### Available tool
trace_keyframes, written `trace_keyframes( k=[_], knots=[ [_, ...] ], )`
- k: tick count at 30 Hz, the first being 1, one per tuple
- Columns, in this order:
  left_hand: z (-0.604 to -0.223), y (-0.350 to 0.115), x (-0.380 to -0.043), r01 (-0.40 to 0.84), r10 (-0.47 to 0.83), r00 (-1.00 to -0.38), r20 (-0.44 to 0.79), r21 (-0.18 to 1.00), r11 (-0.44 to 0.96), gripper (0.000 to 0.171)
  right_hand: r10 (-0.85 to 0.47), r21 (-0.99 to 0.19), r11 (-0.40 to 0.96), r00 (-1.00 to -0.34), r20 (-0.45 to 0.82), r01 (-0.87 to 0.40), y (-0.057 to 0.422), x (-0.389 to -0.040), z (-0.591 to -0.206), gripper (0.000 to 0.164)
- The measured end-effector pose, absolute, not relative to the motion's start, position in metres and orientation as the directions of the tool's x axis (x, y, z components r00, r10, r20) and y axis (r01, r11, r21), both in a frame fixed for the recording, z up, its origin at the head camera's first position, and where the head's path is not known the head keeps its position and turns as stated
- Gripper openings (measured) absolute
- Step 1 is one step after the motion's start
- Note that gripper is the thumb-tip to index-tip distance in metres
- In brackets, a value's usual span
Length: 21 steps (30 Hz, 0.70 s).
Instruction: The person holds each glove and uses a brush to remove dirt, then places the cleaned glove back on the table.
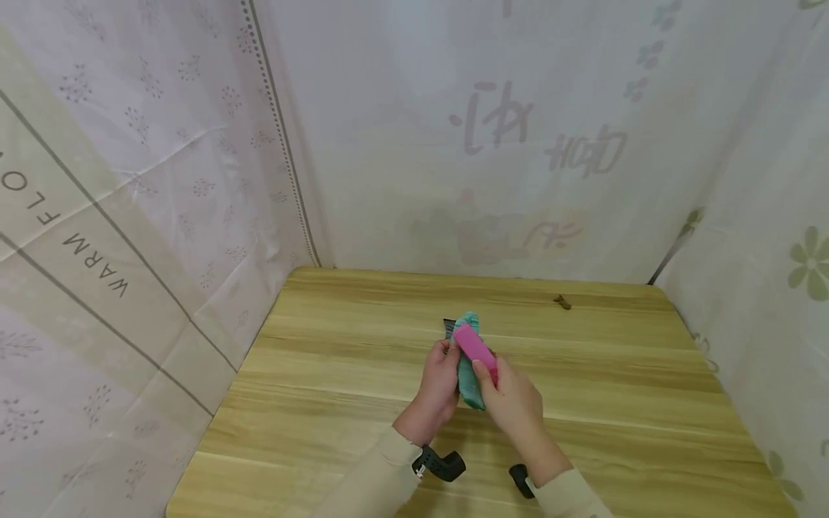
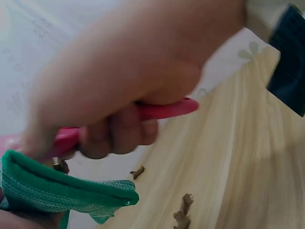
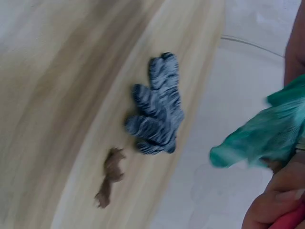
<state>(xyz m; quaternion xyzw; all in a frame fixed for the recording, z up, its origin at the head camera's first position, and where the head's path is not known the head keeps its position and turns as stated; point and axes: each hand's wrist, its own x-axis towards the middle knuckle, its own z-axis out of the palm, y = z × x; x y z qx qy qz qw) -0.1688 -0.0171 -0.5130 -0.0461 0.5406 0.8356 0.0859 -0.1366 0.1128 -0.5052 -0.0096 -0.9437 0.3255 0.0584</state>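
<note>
Green knit glove [image 1: 470,385]: pinched by your left hand [image 1: 438,385], best held taut. Pink tool [image 1: 475,346]: gripped by your right hand [image 1: 517,401] over the glove, best pressed lightly.

Your left hand [image 1: 440,388], right hand [image 1: 516,406]: two; between them, one green knit item [image 1: 470,381]; in right, one pink tool [image 1: 475,347]; beyond left, one striped glove [image 3: 162,109]; past right, two brown pieces [image 2: 183,212]

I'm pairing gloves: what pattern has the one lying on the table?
The glove is streaked dark and light grey; best in the right wrist view.
</note>
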Motion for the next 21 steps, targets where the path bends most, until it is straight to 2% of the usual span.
trace_keyframes(
  k=[6, 21],
  knots=[
    [-0.513, -0.023, -0.171, -0.214, 0.094, -0.977, -0.192, 0.865, -0.454, 0.032, 0.033, -0.585, 0.809, -0.989, 0.142, -0.057, 0.12, -0.135, -0.512, 0.047],
    [-0.505, -0.033, -0.173, -0.232, 0.13, -0.973, -0.193, 0.822, -0.519, 0.033, 0.044, -0.587, 0.808, -0.991, 0.129, -0.041, 0.142, -0.136, -0.521, 0.046]
  ],
)
